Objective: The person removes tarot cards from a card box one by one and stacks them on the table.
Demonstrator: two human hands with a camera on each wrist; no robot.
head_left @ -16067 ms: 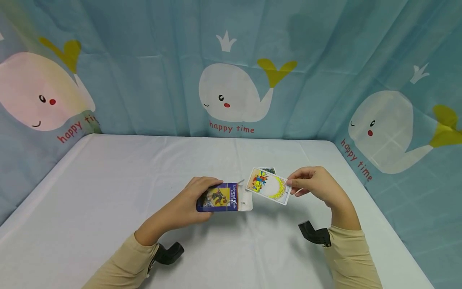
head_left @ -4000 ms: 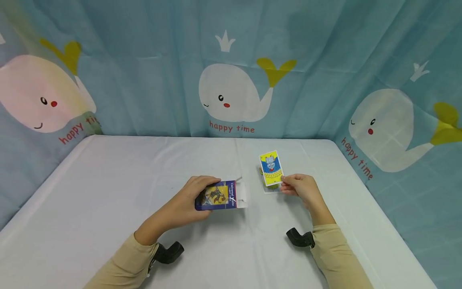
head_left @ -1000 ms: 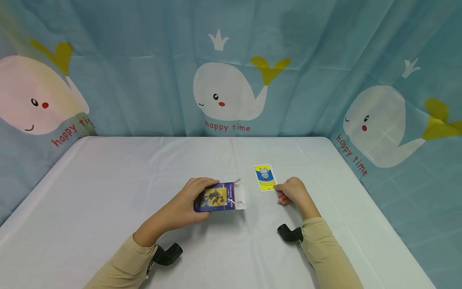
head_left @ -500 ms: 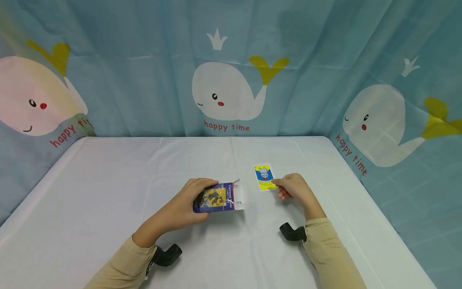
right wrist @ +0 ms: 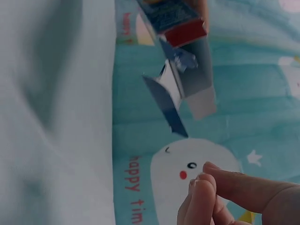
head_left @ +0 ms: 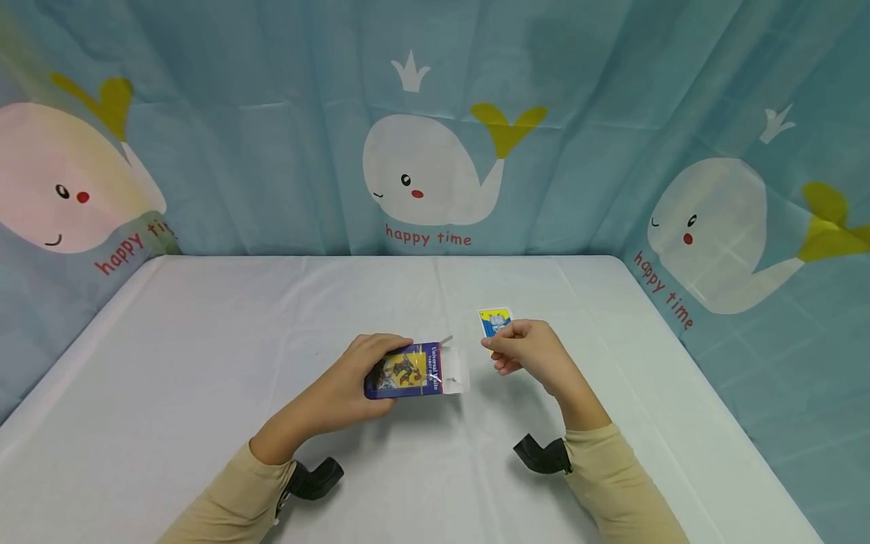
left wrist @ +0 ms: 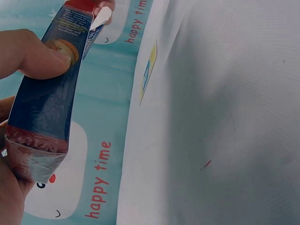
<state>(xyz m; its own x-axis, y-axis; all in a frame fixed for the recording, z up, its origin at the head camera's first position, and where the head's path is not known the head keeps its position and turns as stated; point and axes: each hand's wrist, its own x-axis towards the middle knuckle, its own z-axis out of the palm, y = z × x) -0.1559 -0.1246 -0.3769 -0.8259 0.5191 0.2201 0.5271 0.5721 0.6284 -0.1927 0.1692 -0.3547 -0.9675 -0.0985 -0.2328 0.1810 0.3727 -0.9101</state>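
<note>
My left hand (head_left: 350, 385) grips a blue and yellow tarot card box (head_left: 408, 372) on its side above the table. The box's open end, with its white flaps (head_left: 453, 370), faces right. In the left wrist view my thumb (left wrist: 40, 58) lies along the box's narrow side. A yellow and blue tarot card (head_left: 493, 317) lies face up on the table beyond my right hand, which partly covers it. My right hand (head_left: 530, 353) is between box and card, fingers curled and tips close together. Nothing shows between those fingertips in the right wrist view.
A white cloth covers the table (head_left: 272, 317). Behind it hangs a blue curtain (head_left: 272, 151) printed with whales. Black curved wrist mounts (head_left: 316, 480) stick out from both sleeves, close above the tabletop.
Seconds ago my right hand held the yellow card over another; that card now lies on the table. The right hand has let it go and moved left toward the box. The left hand stays put.
</note>
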